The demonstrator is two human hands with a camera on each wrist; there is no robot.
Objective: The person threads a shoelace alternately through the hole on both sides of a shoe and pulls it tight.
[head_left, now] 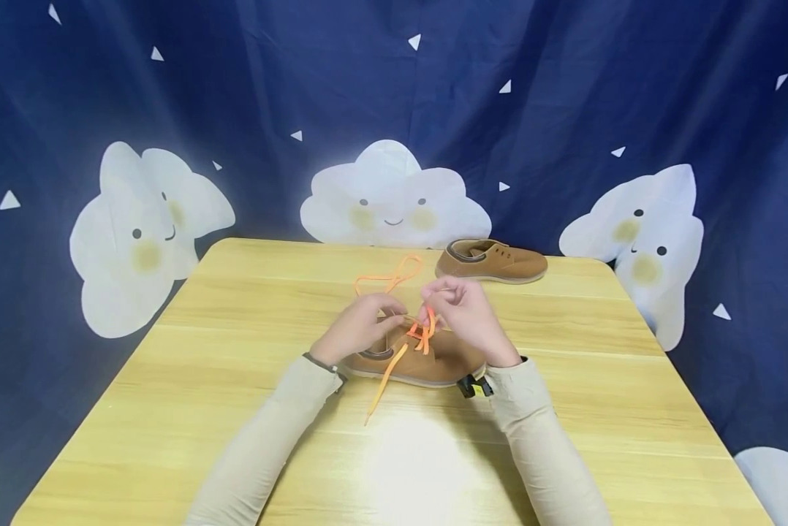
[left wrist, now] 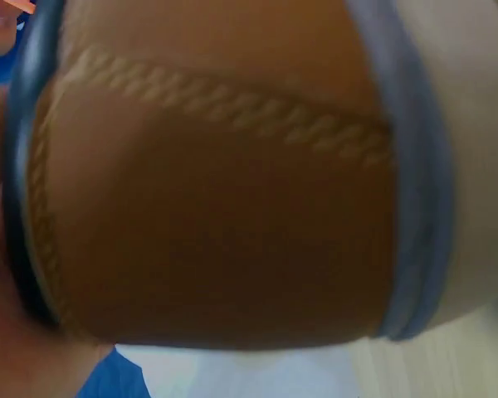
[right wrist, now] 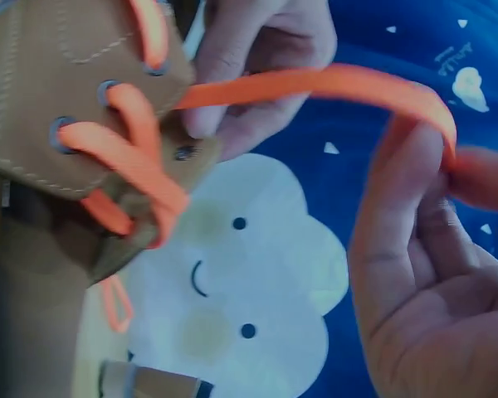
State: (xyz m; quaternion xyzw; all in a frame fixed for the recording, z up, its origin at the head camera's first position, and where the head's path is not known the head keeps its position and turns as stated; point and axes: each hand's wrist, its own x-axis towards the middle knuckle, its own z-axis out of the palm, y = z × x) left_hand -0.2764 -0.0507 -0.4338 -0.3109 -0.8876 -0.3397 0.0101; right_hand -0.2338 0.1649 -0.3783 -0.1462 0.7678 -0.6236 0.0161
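Observation:
A brown lace-up shoe [head_left: 456, 359] rests on the table with its toe to the right. Its orange shoelace [right wrist: 315, 80] runs through the eyelets. One lace end [head_left: 386, 383] trails over the near side onto the table. My right hand [right wrist: 436, 257] pinches a stretch of the lace, drawn out from the eyelet flap. My left hand [head_left: 361, 325] is over the shoe opening; in the right wrist view its thumb and finger pinch the eyelet flap [right wrist: 183, 149]. The shoe's stitched heel [left wrist: 224, 207] fills most of the left wrist view.
A second brown shoe [head_left: 519, 264], with no lace visible in its eyelets, stands at the back right of the wooden table [head_left: 249, 314]. An orange lace loop [head_left: 394, 277] lies beyond the worked shoe. A dark blue curtain [head_left: 262, 88] with clouds hangs behind.

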